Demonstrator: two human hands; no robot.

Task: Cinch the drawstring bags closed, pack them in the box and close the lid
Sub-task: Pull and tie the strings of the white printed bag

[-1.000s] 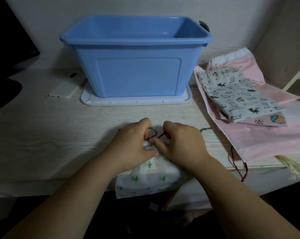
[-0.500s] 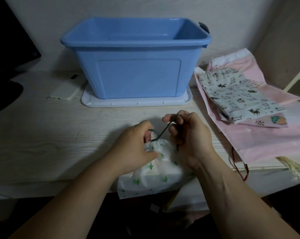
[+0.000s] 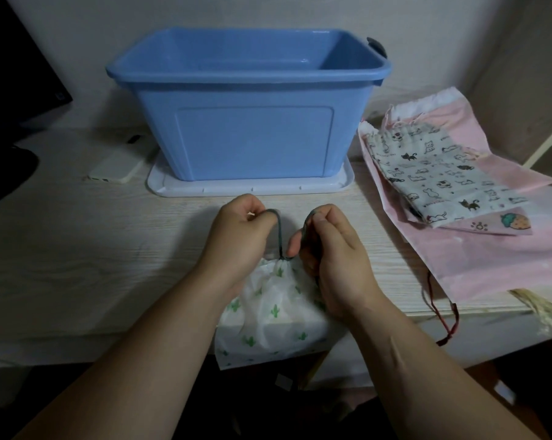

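White cactus-print drawstring bag [image 3: 278,306] (lower centre) nearly cinched; fingers of left hand [image 3: 236,231] & right hand [image 3: 335,252] pinch its dark green cord [image 3: 280,236]. Cat-print bag [image 3: 443,173] + pink bags [image 3: 490,252], right, untouched; blue plastic box [image 3: 252,138] unpacked, white lid [image 3: 252,188] under it.

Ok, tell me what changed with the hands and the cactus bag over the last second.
Both hands drew away from the cactus bag toward the blue box, pulling the dark cord out: the left hand pinches one loop, the right hand grips the other. The bag's mouth has puckered tight. The box, the lid under it, the cat-print bag and the pink bag stayed put.
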